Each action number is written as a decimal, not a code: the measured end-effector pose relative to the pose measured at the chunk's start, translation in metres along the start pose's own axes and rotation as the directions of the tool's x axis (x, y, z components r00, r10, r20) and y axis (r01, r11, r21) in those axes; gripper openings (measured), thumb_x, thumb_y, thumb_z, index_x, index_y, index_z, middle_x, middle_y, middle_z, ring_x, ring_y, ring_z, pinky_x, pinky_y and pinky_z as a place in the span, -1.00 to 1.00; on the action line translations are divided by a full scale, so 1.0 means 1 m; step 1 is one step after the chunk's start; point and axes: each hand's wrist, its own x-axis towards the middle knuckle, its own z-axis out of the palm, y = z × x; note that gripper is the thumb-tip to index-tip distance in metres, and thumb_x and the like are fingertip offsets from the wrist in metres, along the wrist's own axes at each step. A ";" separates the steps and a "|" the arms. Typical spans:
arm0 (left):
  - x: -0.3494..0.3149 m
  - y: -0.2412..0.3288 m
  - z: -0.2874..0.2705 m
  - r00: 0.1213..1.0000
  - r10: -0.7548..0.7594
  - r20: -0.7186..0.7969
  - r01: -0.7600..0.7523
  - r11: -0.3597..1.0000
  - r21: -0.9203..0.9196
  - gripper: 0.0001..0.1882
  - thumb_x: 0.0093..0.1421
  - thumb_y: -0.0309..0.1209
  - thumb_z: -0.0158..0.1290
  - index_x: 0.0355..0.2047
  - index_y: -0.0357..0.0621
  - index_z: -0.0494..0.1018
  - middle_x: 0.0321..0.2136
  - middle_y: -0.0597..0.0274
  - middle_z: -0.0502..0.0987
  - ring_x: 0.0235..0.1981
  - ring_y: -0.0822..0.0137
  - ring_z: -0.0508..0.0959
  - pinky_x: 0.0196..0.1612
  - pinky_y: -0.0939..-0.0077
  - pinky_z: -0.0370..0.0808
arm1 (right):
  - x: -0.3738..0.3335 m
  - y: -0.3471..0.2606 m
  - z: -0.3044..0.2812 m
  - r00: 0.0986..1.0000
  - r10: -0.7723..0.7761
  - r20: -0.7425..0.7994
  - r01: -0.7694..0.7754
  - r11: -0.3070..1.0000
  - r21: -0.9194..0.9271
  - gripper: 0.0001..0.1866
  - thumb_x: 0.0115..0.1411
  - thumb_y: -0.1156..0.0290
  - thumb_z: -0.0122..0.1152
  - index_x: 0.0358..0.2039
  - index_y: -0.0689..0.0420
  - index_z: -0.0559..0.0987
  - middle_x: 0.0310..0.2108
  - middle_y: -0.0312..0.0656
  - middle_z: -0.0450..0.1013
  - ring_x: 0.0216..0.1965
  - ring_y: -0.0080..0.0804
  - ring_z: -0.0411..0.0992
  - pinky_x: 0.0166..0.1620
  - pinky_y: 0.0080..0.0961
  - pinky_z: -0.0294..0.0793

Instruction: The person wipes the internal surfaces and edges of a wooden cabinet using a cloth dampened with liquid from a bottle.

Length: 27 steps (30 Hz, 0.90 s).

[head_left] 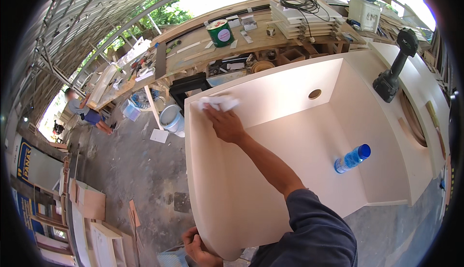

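A large white cabinet box [290, 155] lies before me with its open side up. My right hand [226, 124] presses a bunched white cloth [220, 103] against the inner wall near its far left corner. The cloth is slightly blurred. At the near left corner, my left hand [199, 248] has its fingers curled at the cabinet's lower edge. A clear plastic bottle with a blue cap [352, 159] stands inside the box, toward the right. Black cordless power tool [396, 66] rests on the cabinet's right side panel.
Behind the cabinet runs a long wooden workbench [188, 56], bearing a green can [220, 33] and stacked white panels [302, 18] with a coiled black cable. A white bucket [171, 118] stands left on the concrete floor. Another person [87, 110] is at the bench's far left end.
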 end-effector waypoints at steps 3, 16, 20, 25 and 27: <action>-0.002 0.002 0.005 0.999 0.040 0.010 -0.040 0.997 0.063 -0.68 0.28 -0.31 -0.17 -0.13 -0.30 0.39 -0.21 0.06 0.51 -0.14 0.22 0.53 -0.02 0.33 0.46 | -0.001 0.007 0.017 0.961 -0.123 0.246 0.116 0.992 0.041 -0.53 0.28 0.31 0.01 0.17 0.22 0.48 0.29 -0.11 0.31 0.35 -0.01 0.17 0.39 -0.08 0.11; -0.007 0.011 0.009 0.990 0.128 0.055 -0.135 0.979 0.151 -0.63 0.20 -0.30 -0.09 -0.14 -0.38 0.42 -0.25 0.04 0.49 -0.19 0.26 0.49 -0.08 0.40 0.42 | 0.014 0.015 -0.048 0.774 -0.250 0.582 0.386 0.915 -0.120 -0.25 0.23 0.41 0.06 0.45 0.04 0.13 0.38 -0.22 0.22 0.41 -0.25 0.13 0.44 -0.23 0.07; -0.011 0.019 0.020 0.995 0.096 0.029 -0.099 0.986 0.136 -0.63 0.18 -0.31 -0.09 -0.14 -0.38 0.43 -0.24 0.05 0.49 -0.18 0.26 0.48 -0.06 0.40 0.41 | -0.019 0.027 -0.038 0.806 -0.247 0.537 0.313 0.949 -0.033 -0.26 0.22 0.43 0.06 0.43 0.08 0.16 0.38 -0.19 0.22 0.41 -0.21 0.12 0.45 -0.21 0.04; -0.008 0.010 0.018 0.997 0.070 0.026 -0.072 0.993 0.094 -0.63 0.20 -0.31 -0.09 -0.13 -0.39 0.43 -0.24 0.05 0.49 -0.18 0.26 0.48 -0.04 0.40 0.41 | -0.040 0.074 -0.010 0.704 -0.316 0.636 0.481 0.871 -0.098 -0.32 0.28 0.36 -0.04 0.42 0.09 0.18 0.45 -0.13 0.09 0.47 -0.15 0.02 0.47 -0.16 -0.01; -0.008 0.013 0.012 0.998 0.055 -0.006 -0.054 0.993 0.104 -0.63 0.20 -0.31 -0.09 -0.13 -0.39 0.43 -0.23 0.05 0.50 -0.18 0.26 0.49 -0.04 0.40 0.41 | 0.014 0.042 -0.037 0.725 -0.268 0.635 0.411 0.907 -0.087 -0.33 0.27 0.36 -0.01 0.41 0.03 0.21 0.45 -0.19 0.10 0.45 -0.24 0.08 0.40 -0.15 0.14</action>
